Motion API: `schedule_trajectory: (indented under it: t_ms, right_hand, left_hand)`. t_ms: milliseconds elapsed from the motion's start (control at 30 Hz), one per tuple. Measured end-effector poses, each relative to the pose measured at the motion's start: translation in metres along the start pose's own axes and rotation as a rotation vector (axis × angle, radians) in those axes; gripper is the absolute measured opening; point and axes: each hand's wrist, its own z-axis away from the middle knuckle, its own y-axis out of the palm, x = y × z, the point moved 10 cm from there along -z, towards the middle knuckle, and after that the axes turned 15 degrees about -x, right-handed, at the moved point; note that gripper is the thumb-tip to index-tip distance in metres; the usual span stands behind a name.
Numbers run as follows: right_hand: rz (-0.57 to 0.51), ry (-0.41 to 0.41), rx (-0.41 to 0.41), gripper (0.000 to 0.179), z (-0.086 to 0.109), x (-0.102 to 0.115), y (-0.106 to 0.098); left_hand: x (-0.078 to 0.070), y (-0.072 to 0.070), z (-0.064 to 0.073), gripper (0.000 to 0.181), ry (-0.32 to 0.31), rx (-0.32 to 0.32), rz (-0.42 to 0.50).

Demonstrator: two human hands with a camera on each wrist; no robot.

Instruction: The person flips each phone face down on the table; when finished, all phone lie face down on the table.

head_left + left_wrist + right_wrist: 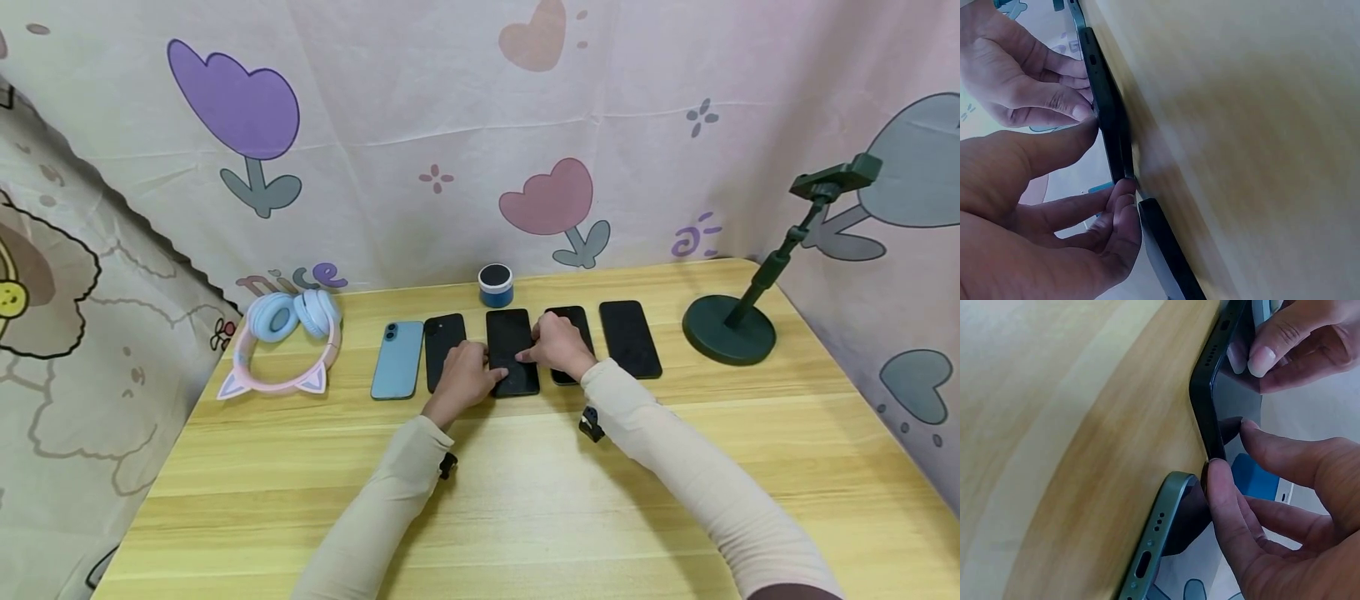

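Across mid-row, left hand (467, 377) and right hand (562, 343) grasp one middle phone (510, 340)

Both forearms reach up the head view in pale sleeves (678, 446), angling inward over the wooden surface (525, 500) – their lower ends are cut off by the frame. The hands face each other at the middle phone's long sides, thumbs pointing inward over its dark face, fingers bent against its edges in a pinch. That phone lies between a black phone (444, 329) on the left and a partly covered phone (576, 321) on the right; whether it is slightly raised is hard to make out.

The right hand hides much of the partly covered phone, and the left hand overlaps a corner of the black phone. From the left wrist, the middle phone shows nearly edge-on, so its face cannot be read – from the right wrist, part of its face is seen, reflecting the fingers. A blue phone (397, 360) and another dark phone (630, 338) end the row, and a small blue-and-white round object (496, 287) stands just behind.
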Motion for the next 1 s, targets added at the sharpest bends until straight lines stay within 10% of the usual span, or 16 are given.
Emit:
schedule_trajectory:
  t_ms: [600,1000]
  right_hand:
    - [-0.08,-0.004,-0.013,0.026,0.004,0.003,0.001]
    - [-0.206,-0.03,-0.013,0.026,0.006,0.008,0.003]
  left_hand:
    - [0.002,-0.011,0.004,0.023,-0.028,-0.032,0.092]
    - [0.006,-0.019,0.008,0.055,-0.091,-0.061,0.189]
